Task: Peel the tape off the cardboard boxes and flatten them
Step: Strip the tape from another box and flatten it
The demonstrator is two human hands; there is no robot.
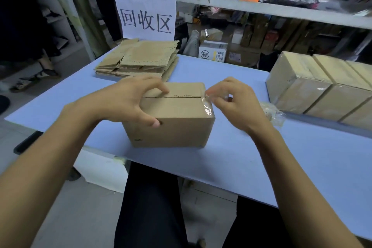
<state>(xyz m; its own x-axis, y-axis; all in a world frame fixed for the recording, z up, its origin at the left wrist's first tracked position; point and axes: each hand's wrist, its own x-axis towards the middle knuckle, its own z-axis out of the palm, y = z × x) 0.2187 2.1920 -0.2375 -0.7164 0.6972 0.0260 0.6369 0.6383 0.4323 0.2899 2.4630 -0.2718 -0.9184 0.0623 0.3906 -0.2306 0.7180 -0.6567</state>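
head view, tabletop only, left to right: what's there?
stack of flattened cardboard → left hand → box being worked on → right hand, pinching clear tape → wad of peeled tape → row of taped boxes

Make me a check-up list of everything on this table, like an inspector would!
Surface: blue table, bare near the front edge.
Job's things: one cardboard box in the middle, top seam already bare, clear tape hanging off its right end; flattened boxes stacked at the back left; taped boxes in a row at the right.
Clutter: crumpled used tape beside the right wrist.
Hands: left hand holds the box's top and front; right hand pinches the tape.
Cables: nothing seen.
Surroundings: paper sign on a grey shelf rack full of goods; the person's dark trousers below the table.
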